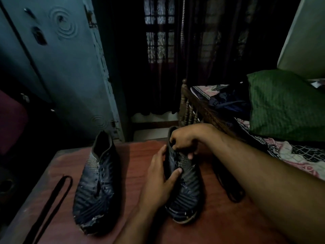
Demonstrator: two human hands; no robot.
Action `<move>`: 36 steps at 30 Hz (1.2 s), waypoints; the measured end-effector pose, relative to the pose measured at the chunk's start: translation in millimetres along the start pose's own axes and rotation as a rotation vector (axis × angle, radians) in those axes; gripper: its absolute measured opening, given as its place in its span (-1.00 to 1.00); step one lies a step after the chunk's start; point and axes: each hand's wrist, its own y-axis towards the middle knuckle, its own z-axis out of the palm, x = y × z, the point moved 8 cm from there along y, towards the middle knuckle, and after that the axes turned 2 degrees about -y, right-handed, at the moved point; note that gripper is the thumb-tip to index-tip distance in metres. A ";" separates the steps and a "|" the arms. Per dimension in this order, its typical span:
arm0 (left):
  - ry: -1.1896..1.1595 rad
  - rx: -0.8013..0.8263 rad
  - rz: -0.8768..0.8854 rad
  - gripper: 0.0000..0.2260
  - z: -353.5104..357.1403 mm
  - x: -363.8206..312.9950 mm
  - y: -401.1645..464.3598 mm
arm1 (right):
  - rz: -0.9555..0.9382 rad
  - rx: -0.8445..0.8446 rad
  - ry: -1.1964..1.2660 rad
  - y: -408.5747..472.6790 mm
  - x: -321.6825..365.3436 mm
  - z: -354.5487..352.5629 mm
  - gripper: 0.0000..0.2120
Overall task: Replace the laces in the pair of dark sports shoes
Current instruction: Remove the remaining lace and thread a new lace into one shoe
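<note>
Both shoes look unlaced: my left hand (161,173) and right hand (182,140) clutch the right shoe (186,187); left of it lies a lace (51,203) (relacing all remains, I judge).

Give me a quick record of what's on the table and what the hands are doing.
surface: reddish wooden table
left shoe: lies untouched, no lace
right shoe: held by both hands
left hand: holds the right shoe's side, thumb on top
right hand: fingers curled at its opening
loose laces: one left of the shoes, another partly behind the right forearm
</note>
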 end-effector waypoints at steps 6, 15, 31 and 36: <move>0.040 0.030 0.016 -0.25 3.2 -2.3 -1.2 | 0.063 0.040 0.054 -0.2 3.2 6.1 -0.84; -0.013 0.004 -0.020 -0.28 -2.7 -4.2 0.4 | -0.148 -0.380 0.323 -29.7 4.4 -37.7 -0.95; -0.010 -0.011 0.020 -0.41 -7.8 -12.7 -0.6 | -0.509 -0.549 0.835 -93.2 55.2 -68.5 -0.88; -0.027 -0.027 0.077 -0.62 -9.8 -18.5 0.2 | -0.631 -0.600 1.020 -105.4 71.6 -84.4 -0.87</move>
